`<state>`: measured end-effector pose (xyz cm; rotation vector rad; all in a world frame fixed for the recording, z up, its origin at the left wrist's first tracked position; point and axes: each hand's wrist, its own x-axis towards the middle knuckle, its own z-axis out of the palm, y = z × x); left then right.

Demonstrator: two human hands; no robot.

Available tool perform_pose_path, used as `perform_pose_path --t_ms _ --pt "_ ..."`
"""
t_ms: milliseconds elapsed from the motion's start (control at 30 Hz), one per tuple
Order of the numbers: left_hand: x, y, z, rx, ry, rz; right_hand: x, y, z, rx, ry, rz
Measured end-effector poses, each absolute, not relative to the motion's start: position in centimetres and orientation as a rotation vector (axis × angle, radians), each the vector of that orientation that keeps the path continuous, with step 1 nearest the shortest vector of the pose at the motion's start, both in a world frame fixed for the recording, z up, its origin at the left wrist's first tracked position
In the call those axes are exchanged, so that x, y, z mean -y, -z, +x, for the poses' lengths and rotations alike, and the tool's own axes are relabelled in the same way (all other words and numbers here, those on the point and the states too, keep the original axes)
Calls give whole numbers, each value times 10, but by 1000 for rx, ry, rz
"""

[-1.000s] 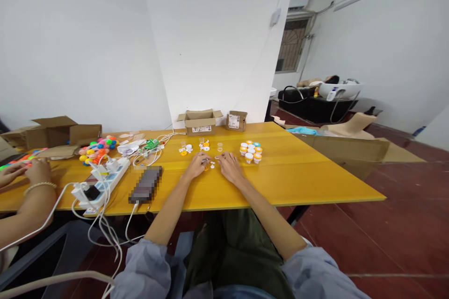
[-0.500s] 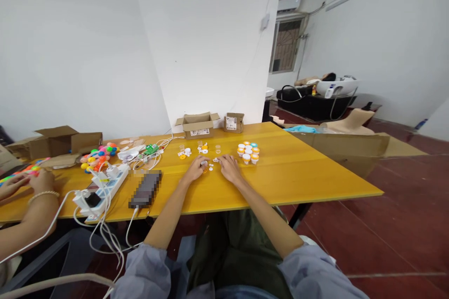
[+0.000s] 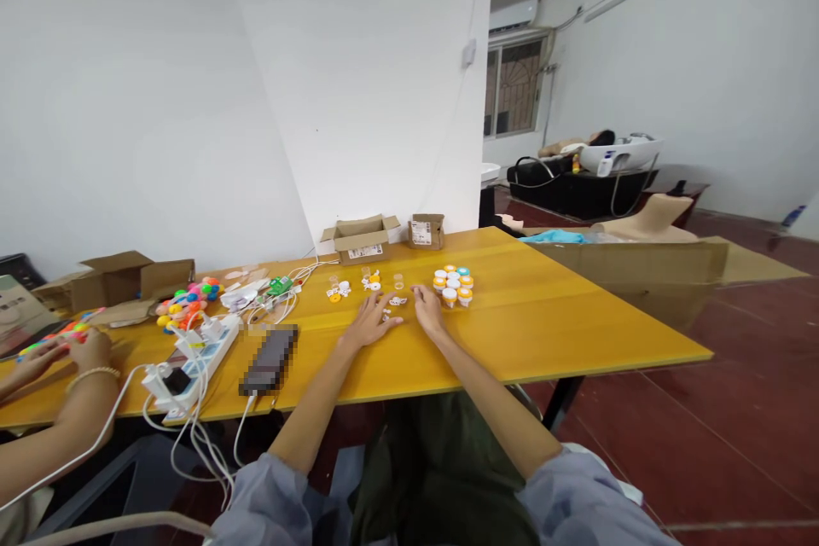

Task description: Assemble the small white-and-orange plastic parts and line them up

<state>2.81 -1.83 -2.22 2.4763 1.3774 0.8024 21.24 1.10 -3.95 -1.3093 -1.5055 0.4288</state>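
Note:
My left hand (image 3: 372, 321) lies flat on the yellow table (image 3: 543, 320) with its fingers spread, next to a few small white parts (image 3: 395, 301). Just to its right rests my right hand (image 3: 427, 310), fingers loosely curled on the tabletop; whether anything is in it I cannot tell. A cluster of small jars with orange, white and teal lids (image 3: 453, 283) stands just beyond my right hand. More small clear cups and orange and white lids (image 3: 353, 285) lie beyond my left hand.
Two open cardboard boxes (image 3: 362, 239) stand at the table's far edge by the wall. A phone (image 3: 270, 358), a power strip with cables (image 3: 192, 351) and coloured balls (image 3: 185, 300) lie to the left. Another person's hands (image 3: 70, 351) work at the far left. Cardboard sheets (image 3: 640, 273) lean on the right.
My left hand has opened from a curled pinch and now lies flat with spread fingers. Both hands sit slightly farther up the table, and the view has turned a little.

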Motion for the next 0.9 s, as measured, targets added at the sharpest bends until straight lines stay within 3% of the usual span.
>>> perform_pose_path --t_ms 900 --pt "-27 22 100 -1660 -928 2308 -12 43 208 1217 -573 -1252"
